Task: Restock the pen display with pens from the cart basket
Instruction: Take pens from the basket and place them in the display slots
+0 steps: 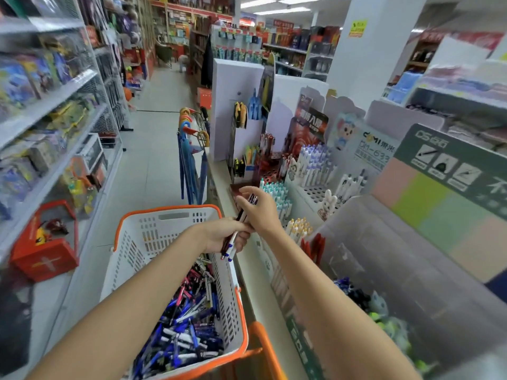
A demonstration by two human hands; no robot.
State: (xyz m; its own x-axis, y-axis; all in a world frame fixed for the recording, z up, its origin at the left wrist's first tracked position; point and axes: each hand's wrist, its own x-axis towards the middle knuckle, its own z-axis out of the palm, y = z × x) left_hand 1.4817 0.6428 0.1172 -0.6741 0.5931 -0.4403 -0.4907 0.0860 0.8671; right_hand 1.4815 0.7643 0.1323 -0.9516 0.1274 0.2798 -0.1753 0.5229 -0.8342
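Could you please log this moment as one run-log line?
left hand: holds pen bundle | right hand: grips bundle top | basket: holds loose pens | pen display: bundle not inserted

red box (45, 250) on bottom shelf (57, 294) | blue umbrellas (189, 165) upright mid-aisle | white pillar (375, 50) beyond

A pale tiled floor (153, 149) runs left of the white pillar (375, 50); stocked shelves (55, 100) stand further left of it, strip lights (274, 2) above.
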